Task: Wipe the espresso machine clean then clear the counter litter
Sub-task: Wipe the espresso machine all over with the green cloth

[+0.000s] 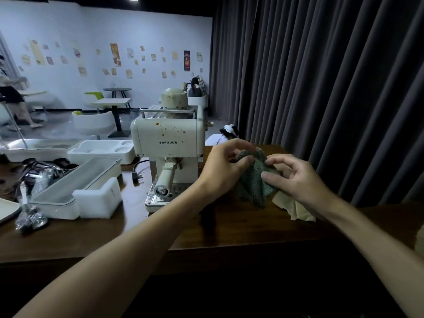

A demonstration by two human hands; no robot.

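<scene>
A cream espresso machine [168, 136] with brown spots on its front stands on the dark wooden counter [229, 228]. An upturned speckled cup [174, 99] sits on top of it, and its portafilter handle [165, 180] points toward me. Just right of the machine, both hands hold up a grey-green cloth [252, 182] above the counter. My left hand [226, 167] pinches its upper left edge. My right hand [296, 177] pinches its right side. Below my right hand lies a crumpled beige paper [293, 207].
White foam packing pieces [98, 198] and a clear-lidded white tray [75, 180] lie left of the machine, with crumpled foil wrappers [32, 216] and a black plug [137, 176]. A dark curtain hangs behind on the right. Chairs, tables and a person fill the room beyond.
</scene>
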